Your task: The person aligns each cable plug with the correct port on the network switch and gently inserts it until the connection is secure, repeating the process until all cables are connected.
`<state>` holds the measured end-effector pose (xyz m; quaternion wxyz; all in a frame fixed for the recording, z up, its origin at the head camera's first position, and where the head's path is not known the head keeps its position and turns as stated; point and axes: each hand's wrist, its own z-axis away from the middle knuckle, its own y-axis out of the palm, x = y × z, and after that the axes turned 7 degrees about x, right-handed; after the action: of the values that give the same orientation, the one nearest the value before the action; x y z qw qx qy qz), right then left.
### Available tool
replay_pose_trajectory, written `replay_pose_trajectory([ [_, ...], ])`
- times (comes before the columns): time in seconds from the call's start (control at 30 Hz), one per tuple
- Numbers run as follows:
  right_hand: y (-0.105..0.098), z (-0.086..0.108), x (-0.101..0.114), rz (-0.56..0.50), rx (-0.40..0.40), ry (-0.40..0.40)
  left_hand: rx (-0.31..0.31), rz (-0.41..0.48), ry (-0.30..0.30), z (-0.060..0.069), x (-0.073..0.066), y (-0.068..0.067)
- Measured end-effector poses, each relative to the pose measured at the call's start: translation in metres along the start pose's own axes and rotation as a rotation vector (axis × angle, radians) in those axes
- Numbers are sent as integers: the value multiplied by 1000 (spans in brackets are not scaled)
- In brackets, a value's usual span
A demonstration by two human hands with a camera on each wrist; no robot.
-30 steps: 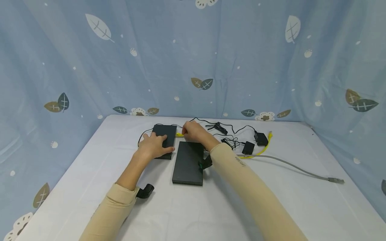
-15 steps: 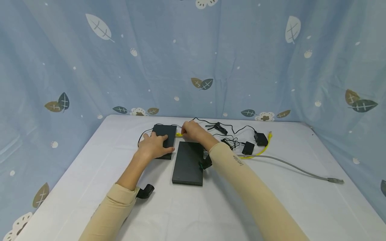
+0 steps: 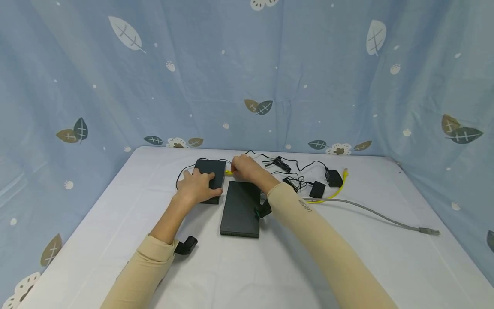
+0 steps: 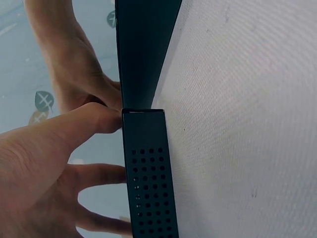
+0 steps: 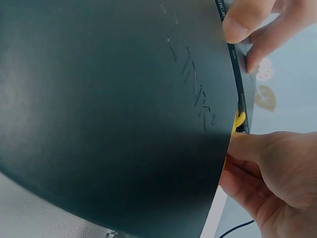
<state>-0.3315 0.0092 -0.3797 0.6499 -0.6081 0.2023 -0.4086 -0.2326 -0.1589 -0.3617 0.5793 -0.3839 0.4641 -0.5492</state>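
Note:
Two flat black network switches lie on the white table in the head view. My left hand (image 3: 193,187) rests spread on the left switch (image 3: 211,165), its fingertips and thumb pressing the top face; the left wrist view shows its perforated end (image 4: 150,183). At that switch's right side my right hand (image 3: 250,168) pinches the yellow network cable (image 3: 229,172). In the right wrist view the yellow plug end (image 5: 239,119) sits at the switch's port side; how deep is hidden. Beneath my right forearm lies the front switch (image 3: 240,210), which no fingers touch.
Right of my right arm are a black power adapter (image 3: 334,178), another adapter (image 3: 317,189), bundled thin cords (image 3: 281,164) and the other yellow end (image 3: 345,174). A grey network cable (image 3: 382,214) stretches right. A patterned blue curtain (image 3: 247,64) hangs behind.
My right hand has shifted very slightly left towards the left switch. My left hand and both switches stay essentially in place.

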Motion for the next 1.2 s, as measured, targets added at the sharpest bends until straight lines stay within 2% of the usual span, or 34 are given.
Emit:
replay_pose_trajectory([
  [0.3,-1,-2,0,8,0,23,9,21,-1,-3,0,-1],
  [0.47,1,-2,2,42,6,3,21,16,-7,-2,0,-1],
  [0.93,2,-1,1,-16,-10,-4,23,11,-3,0,-2,-2],
  [1.2,2,1,3,-4,-20,20,22,8,-16,-2,-2,0],
])
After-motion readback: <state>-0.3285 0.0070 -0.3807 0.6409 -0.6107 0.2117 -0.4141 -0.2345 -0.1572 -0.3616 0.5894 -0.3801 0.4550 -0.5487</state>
